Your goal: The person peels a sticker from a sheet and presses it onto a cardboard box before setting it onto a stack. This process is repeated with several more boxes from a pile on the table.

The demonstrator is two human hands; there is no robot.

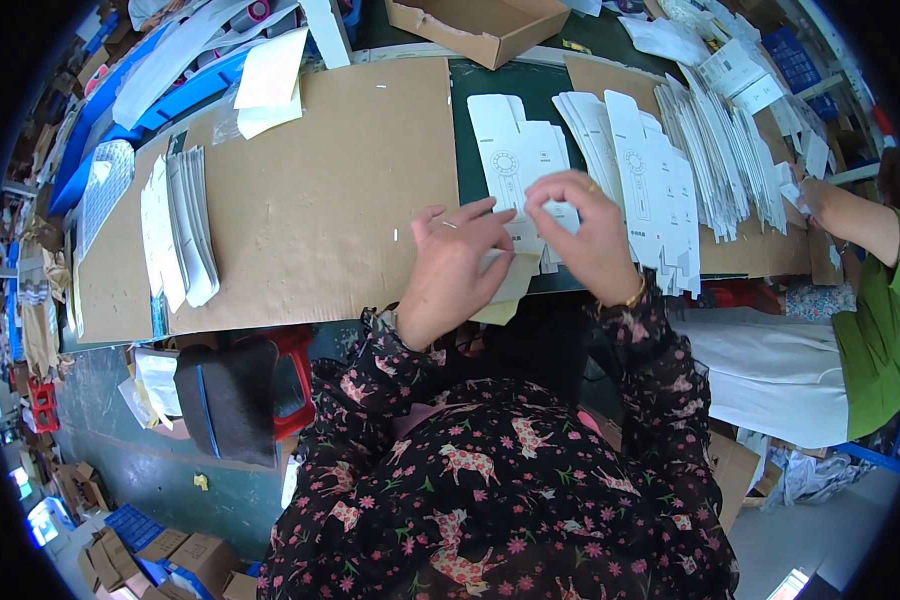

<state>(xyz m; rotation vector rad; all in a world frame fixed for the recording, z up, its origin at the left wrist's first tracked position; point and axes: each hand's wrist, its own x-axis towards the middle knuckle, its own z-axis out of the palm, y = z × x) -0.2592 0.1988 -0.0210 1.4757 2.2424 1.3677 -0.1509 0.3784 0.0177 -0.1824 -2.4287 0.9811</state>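
Observation:
My left hand (452, 268) and my right hand (582, 235) meet over a flat white die-cut carton blank (515, 160) lying on the dark green table (490, 85). Fingertips of both hands pinch the blank's near end, where a pale yellowish flap (510, 285) sticks out under my palms. A ring sits on each hand and a gold bracelet on my right wrist. Just right of my right hand lies a fanned row of the same white blanks (660, 170).
A large brown cardboard sheet (320, 200) covers the table's left part, with a stack of white blanks (178, 230) on it. An open cardboard box (475, 28) stands at the back. A co-worker in green (870, 290) handles blanks at the right. A dark stool (228, 395) stands below left.

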